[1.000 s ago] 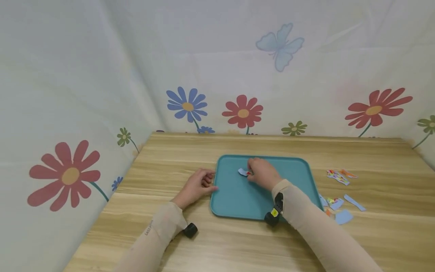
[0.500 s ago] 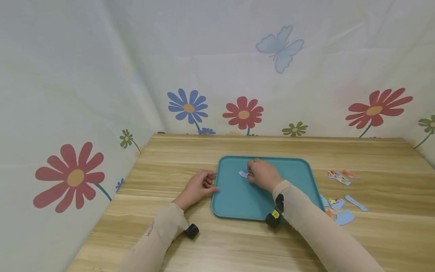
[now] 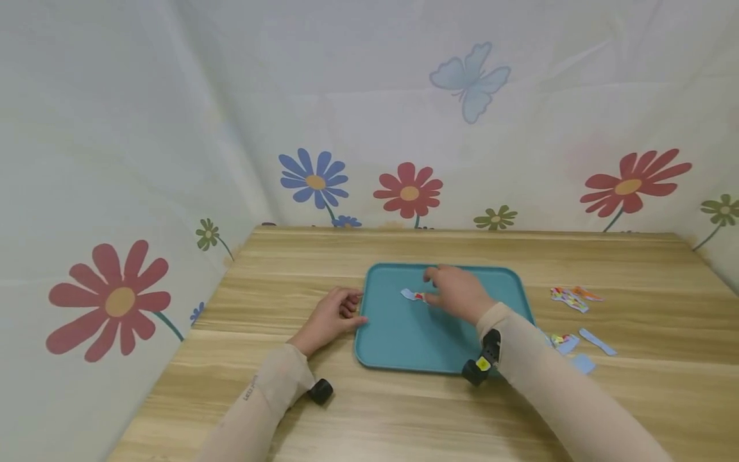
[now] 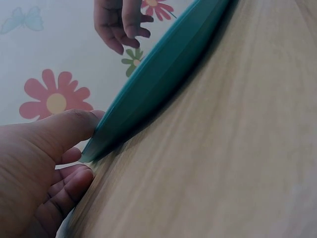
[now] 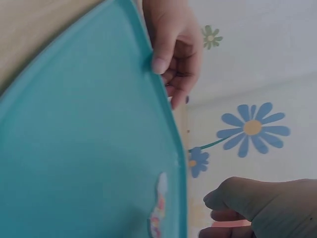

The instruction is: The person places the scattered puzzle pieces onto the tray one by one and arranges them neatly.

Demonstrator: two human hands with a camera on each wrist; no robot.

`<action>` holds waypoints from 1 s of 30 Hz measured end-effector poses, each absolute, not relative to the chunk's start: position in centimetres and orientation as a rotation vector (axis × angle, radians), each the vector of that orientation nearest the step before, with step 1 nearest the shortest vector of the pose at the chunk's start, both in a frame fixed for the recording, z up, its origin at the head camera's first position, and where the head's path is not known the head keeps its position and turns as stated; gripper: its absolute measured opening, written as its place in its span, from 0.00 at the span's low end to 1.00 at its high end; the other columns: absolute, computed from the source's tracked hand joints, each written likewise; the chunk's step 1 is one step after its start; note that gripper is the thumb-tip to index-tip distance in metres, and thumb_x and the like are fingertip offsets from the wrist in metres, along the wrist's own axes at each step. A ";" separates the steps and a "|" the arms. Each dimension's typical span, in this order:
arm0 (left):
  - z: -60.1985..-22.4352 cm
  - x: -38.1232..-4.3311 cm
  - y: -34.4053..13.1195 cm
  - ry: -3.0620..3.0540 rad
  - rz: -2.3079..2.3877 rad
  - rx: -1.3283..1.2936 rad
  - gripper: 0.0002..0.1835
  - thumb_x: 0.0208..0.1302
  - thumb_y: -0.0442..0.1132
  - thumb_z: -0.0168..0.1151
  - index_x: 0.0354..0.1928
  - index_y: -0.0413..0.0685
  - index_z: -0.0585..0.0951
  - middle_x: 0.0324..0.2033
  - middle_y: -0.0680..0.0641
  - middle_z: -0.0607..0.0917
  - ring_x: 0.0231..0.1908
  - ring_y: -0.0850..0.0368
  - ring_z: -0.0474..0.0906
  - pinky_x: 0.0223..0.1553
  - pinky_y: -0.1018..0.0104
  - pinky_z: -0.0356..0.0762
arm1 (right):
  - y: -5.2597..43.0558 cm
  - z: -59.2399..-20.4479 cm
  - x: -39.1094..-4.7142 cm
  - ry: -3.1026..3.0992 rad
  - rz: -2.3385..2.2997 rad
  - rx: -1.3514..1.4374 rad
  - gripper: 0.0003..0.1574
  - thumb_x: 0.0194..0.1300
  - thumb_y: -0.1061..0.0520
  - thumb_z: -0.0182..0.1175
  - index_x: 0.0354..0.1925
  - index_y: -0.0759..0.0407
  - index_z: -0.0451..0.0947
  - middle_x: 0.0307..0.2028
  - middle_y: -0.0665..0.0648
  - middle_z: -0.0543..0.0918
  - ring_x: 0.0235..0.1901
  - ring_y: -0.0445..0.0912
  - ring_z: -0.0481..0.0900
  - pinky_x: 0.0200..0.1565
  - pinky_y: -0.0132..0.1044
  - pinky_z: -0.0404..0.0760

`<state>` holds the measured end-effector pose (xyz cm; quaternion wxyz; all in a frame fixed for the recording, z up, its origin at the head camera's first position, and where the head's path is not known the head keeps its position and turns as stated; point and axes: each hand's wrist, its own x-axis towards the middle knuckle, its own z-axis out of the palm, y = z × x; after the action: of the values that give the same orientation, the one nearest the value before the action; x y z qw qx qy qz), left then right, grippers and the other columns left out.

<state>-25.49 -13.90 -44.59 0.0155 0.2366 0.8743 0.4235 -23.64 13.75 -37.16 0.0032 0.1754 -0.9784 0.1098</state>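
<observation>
A small torn-looking paper piece (image 3: 410, 294), light blue with red and other colours, lies on the blue-green tray (image 3: 404, 346). In the right wrist view the paper piece (image 5: 159, 206) lies near the tray's far rim. My right hand (image 3: 458, 292) hovers over the tray just right of it, thumb tip by its end and the fingers spread apart from the thumb. My left hand (image 3: 329, 319) holds the tray's left rim; its thumb lies over the edge and its other fingers are curled on the outer side, as the left wrist view of that hand (image 4: 44, 163) shows.
Several more paper pieces lie on the wooden table (image 3: 300, 256) right of the tray: a colourful strip (image 3: 570, 299), an orange one (image 3: 589, 294), a narrow blue strip (image 3: 598, 342) and a wider blue piece (image 3: 583, 364). A flower-printed curtain (image 3: 369, 96) stands behind the table.
My right hand has let go of the paper piece and drawn slightly to the right, its fingers opening. More of the piece shows. My left hand stays at the rim.
</observation>
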 end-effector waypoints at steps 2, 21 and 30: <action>-44.6 -25.5 -13.9 2.719 1.322 0.740 0.28 0.55 0.38 0.72 0.57 0.37 0.75 0.42 0.42 0.77 0.40 0.55 0.75 0.42 0.67 0.79 | 14.1 -36.7 -23.4 -3.054 0.349 0.558 0.21 0.61 0.51 0.64 0.50 0.59 0.79 0.41 0.58 0.83 0.36 0.48 0.81 0.37 0.43 0.82; -44.9 -25.7 -13.9 2.706 1.316 0.759 0.29 0.56 0.39 0.71 0.58 0.36 0.75 0.43 0.41 0.77 0.39 0.55 0.75 0.42 0.68 0.79 | 18.7 -34.3 -19.6 -2.962 0.322 0.567 0.19 0.60 0.53 0.66 0.48 0.60 0.79 0.40 0.58 0.83 0.33 0.47 0.81 0.34 0.42 0.81; -44.7 -25.7 -14.1 2.717 1.289 0.744 0.29 0.56 0.39 0.71 0.59 0.38 0.75 0.44 0.43 0.77 0.39 0.57 0.74 0.42 0.69 0.78 | 20.7 -33.1 -18.1 -2.890 0.273 0.591 0.19 0.59 0.53 0.66 0.47 0.60 0.79 0.39 0.57 0.83 0.36 0.49 0.82 0.33 0.43 0.81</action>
<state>-25.69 -14.06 -44.69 0.0219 0.2400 0.8769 0.4159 -18.11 20.70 -33.07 0.0895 0.1988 -0.9716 0.0918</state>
